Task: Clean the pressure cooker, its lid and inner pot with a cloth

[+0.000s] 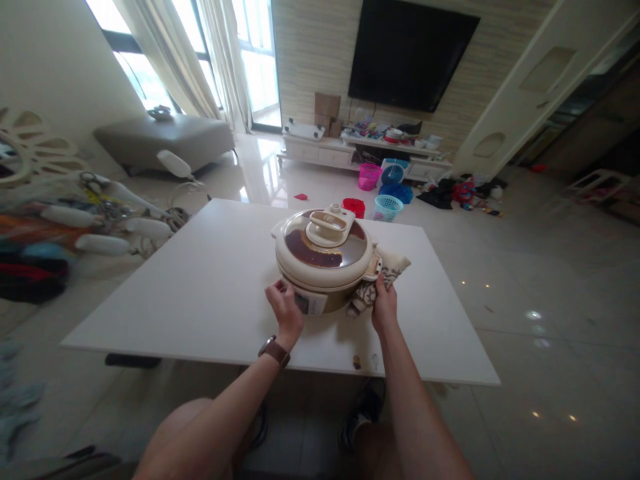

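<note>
A round cream electric cooker [325, 267] with a glass-windowed lid stands on the white table. Its lid handle [330, 223] sits on top, and a control panel [311, 303] faces me. My left hand [285, 310], with a watch on the wrist, is closed, its bent fingers against the cooker's front left side beside the panel. Between the fingers of my right hand [385, 305] is a brown-and-white patterned cloth [365, 297], pressed to the cooker's right side by the side handle [375, 268]. Part of the cloth spreads out behind that hand.
Two small objects, one brown [357, 362] and one pale [375, 361], lie near the front edge of the table [200, 293]. Beyond it on the floor are a pink basket [370, 177] and a light-blue basket [387, 208]. A lamp-like fixture with white shades [103, 245] stands left.
</note>
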Demonstrator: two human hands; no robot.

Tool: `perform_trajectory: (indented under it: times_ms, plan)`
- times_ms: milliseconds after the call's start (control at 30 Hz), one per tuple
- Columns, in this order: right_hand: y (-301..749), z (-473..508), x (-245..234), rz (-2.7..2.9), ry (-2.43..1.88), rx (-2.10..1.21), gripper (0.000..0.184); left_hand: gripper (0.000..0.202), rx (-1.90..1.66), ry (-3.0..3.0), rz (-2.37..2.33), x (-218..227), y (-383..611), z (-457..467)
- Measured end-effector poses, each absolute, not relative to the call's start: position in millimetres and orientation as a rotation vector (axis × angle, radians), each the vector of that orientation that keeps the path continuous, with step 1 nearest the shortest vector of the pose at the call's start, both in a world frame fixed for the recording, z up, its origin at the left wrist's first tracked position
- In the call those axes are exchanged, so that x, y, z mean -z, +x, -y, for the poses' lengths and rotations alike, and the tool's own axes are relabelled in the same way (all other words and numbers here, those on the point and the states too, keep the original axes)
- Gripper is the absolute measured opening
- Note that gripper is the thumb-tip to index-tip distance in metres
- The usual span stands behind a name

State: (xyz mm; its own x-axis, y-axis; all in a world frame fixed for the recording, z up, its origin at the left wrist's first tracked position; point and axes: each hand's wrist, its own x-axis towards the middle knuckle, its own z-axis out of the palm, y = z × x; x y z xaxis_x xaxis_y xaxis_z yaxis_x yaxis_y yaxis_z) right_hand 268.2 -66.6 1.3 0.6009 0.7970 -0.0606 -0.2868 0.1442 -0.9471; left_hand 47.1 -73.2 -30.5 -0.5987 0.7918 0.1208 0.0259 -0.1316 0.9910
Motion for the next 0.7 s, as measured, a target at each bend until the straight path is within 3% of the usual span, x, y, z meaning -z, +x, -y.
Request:
perform_trajectory:
  times_ms: [100,233,300,500,700]
  plan:
    - [260.0,58.5,-0.6,0.52,-1.216,-0.837,0.059,0.038,-1.78,1.049,-1.583,43.1,53.3,108.8]
    - [256.8,57.4,-1.4,0.558,-1.293,-0.792,0.057,0.084,-1.701,1.271,-1.692,48.6,61.3,134.0]
    - [254.2,63.5,-3.2,0.589,-1.32,-0.751,0.057,0.096,-1.67,1.328,-1.753,47.7,64.8,135.0]
    - [201.3,112.3,-7.4,0.656,-1.493,-0.523,0.056,0.099,-1.584,1.317,-1.827,46.0,77.4,121.6]
    - [169.9,128.3,-13.8,0.914,-1.467,-0.505,0.051,0.098,-1.499,1.352,-1.716,36.4,82.2,90.4]
